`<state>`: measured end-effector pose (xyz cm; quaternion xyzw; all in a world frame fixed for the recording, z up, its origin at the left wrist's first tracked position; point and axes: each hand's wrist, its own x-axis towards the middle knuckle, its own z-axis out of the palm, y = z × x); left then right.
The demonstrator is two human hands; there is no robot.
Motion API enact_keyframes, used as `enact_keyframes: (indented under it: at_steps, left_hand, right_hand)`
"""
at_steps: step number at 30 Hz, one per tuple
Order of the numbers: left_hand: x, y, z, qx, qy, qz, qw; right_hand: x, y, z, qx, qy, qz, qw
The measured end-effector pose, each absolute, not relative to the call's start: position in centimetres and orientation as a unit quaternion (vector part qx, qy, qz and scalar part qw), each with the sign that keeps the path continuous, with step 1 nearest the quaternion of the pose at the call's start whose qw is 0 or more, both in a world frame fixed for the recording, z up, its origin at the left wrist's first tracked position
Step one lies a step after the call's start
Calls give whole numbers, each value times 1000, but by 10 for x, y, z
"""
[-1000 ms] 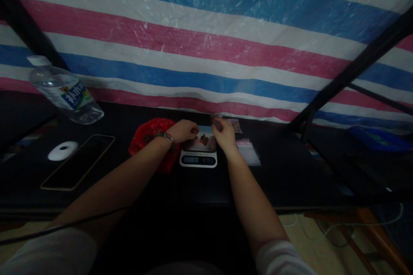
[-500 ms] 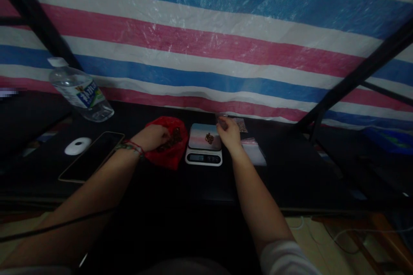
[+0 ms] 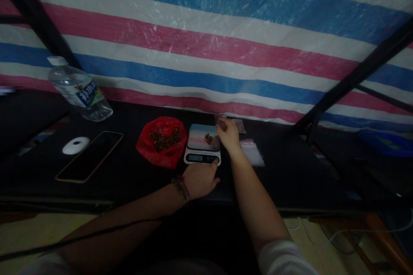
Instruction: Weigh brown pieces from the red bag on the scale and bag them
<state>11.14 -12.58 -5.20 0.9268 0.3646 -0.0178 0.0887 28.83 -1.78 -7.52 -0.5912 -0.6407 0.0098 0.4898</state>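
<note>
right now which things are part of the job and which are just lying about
Likely the job: scale, touched by the left hand; brown bits; red bag; plastic bags by the right hand.

Likely lying about: bottle; phone; white oval gadget.

No writing can be read with certainty: large white characters stand on the blue label [image 3: 88, 93] of the clear bottle [image 3: 67, 80], too blurred to make out, while the digits on the scale [image 3: 195, 139]'s display [image 3: 195, 158] are too dim to read.
</note>
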Motion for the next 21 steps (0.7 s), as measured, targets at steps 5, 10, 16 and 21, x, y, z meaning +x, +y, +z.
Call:
enact_keyframes:
  at_steps: [5, 10, 16, 21]
  left_hand:
    - [118, -124, -53, 923, 377, -36, 72]
    - [118, -127, -55, 921, 381, -42, 67]
    - [122, -126, -60, 920, 385, -27, 73]
    - [123, -127, -59, 918, 388, -30, 81]
  right_hand:
    - [289, -17, -75, -588, -637, 7, 498]
    - [289, -17, -73, -583, -644, 6, 495]
    - [289, -18, -73, -592, -641, 8, 488]
    - [288, -17, -73, -597, -638, 8, 487]
